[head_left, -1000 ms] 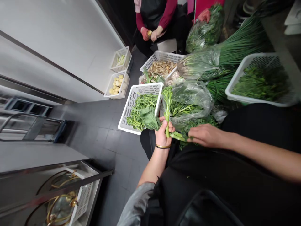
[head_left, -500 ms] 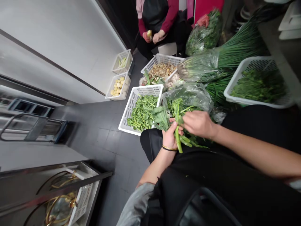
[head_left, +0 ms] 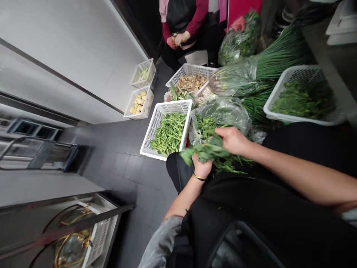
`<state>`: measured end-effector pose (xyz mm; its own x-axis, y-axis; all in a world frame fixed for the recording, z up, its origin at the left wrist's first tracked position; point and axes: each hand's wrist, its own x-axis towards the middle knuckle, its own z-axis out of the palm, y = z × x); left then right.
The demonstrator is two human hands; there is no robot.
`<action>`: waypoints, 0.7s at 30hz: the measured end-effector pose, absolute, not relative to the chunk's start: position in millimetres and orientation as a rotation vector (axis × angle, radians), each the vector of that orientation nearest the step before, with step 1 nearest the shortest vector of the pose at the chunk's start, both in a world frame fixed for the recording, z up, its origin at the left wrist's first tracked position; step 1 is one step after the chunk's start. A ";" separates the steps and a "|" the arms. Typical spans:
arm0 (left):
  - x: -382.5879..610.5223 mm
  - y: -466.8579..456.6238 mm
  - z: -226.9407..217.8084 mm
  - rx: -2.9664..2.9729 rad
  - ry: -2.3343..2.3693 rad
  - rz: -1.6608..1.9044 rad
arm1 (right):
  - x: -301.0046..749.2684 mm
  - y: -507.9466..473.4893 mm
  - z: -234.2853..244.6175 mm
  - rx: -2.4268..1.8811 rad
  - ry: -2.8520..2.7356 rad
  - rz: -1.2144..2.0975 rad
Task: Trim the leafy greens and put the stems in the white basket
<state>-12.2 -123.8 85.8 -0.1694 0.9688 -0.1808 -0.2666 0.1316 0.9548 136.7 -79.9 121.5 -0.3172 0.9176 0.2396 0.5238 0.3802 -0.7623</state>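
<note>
Over my lap my left hand [head_left: 202,167] is closed around leafy greens [head_left: 213,149], their broad leaves blurred by motion. My right hand [head_left: 234,140], fingers closed, grips the upper right part of the same greens. The stem is mostly hidden by leaves and fingers. More loose leaves [head_left: 230,165] lie on my dark apron below the right hand. Just beyond my hands is an open clear plastic bag [head_left: 231,111] with green stalks inside. To its left, a white slotted basket [head_left: 150,128] holds a pile of trimmed green stalks [head_left: 170,132].
Farther off are a basket of peelings [head_left: 192,82], a potato basket [head_left: 138,102], bundled long green stalks [head_left: 284,56] and a basket of leafy herbs [head_left: 305,98]. A co-worker [head_left: 182,22] sits at the back, hands together. A metal rack [head_left: 106,223] stands lower left.
The bright stem that stood upright between my hands no longer shows; leaves now stretch between them. My right hand has shifted slightly up. The co-worker's hands have come together.
</note>
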 end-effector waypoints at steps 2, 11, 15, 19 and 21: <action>-12.5 -119.6 92.0 0.743 1.144 1.349 | 134.9 -96.1 120.2 -0.987 -2.055 0.662; -17.7 -116.3 102.3 0.467 0.841 1.060 | 149.0 -77.3 122.6 -1.062 -1.248 1.706; -8.2 -116.9 98.0 0.470 0.814 1.027 | 136.9 -77.3 123.4 -1.057 -1.417 1.605; -6.4 -109.6 96.2 0.385 0.947 1.127 | 126.2 -105.3 121.1 -0.951 -1.901 0.884; -14.5 -101.8 95.1 0.353 1.000 1.148 | 139.2 -112.3 120.6 -0.762 -2.093 0.654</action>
<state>-14.5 -101.8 95.1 0.0586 0.8779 -0.4752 -0.5911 0.4141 0.6922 139.2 -112.3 120.6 -0.5006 0.7036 0.5043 0.2915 0.6856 -0.6671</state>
